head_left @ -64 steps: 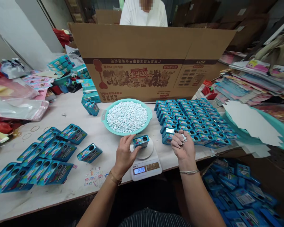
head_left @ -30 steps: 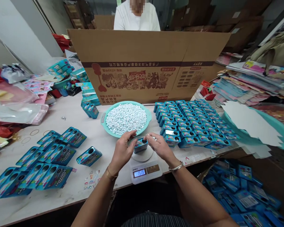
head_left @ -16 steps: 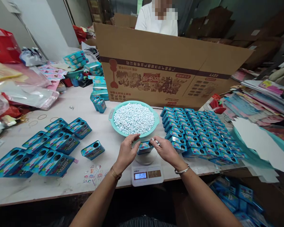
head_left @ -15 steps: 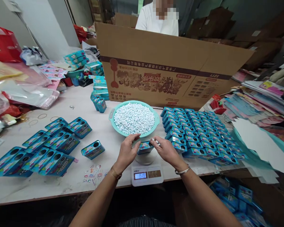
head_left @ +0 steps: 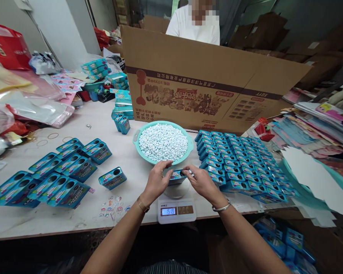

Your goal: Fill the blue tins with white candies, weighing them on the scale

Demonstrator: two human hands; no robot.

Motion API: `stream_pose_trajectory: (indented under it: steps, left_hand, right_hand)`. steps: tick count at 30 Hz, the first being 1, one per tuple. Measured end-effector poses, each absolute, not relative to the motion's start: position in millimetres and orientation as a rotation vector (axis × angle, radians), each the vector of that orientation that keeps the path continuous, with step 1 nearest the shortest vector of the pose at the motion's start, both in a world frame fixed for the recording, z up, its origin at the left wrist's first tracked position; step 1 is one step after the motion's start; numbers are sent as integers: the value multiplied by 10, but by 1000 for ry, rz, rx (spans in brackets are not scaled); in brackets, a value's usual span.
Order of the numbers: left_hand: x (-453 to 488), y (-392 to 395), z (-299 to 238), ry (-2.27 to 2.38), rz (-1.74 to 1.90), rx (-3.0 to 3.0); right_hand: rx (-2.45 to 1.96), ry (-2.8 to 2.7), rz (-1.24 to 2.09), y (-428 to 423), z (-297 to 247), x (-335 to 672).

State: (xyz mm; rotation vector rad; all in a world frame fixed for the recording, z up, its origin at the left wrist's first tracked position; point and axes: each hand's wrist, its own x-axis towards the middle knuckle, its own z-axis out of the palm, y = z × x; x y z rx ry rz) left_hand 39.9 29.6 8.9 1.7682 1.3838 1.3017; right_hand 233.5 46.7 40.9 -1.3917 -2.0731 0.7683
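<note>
A blue tin [head_left: 176, 177] with a round hole in its top stands on the pan of a white digital scale [head_left: 176, 212], whose display is lit. My right hand [head_left: 200, 181] is at the tin's right end, its fingers pinching a few small white candies close to the hole. At the left end is my left hand [head_left: 157, 178], thumb and fingers apart and curved beside the tin; whether it touches the tin I cannot tell. Behind the tin sits a turquoise colander-like bowl [head_left: 136, 141] full of white candies [head_left: 163, 141].
Several blue tins [head_left: 237, 163] stand in tight rows on the right, others [head_left: 65, 167] on the left, with a lone tin [head_left: 112, 178] between them and the scale. A large cardboard box [head_left: 205, 76] rises behind the bowl. Across it is a person in white [head_left: 180, 24].
The view has shifted slightly. My hands stay around the tin on the scale, and the right fingers still pinch candies by the hole. The scale's reading looks the same.
</note>
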Motion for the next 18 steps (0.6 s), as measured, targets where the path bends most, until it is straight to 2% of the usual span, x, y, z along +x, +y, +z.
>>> stream_pose_trajectory:
  steps: [11,18]
  left_hand:
    - [385,274,79,1399,1304,1769]
    - [409,269,80,1397,1305,1790]
  right_hand:
    - [-1288,-1938,1053,530,382,2300]
    - [-1205,-1463,1491,536,433,2308]
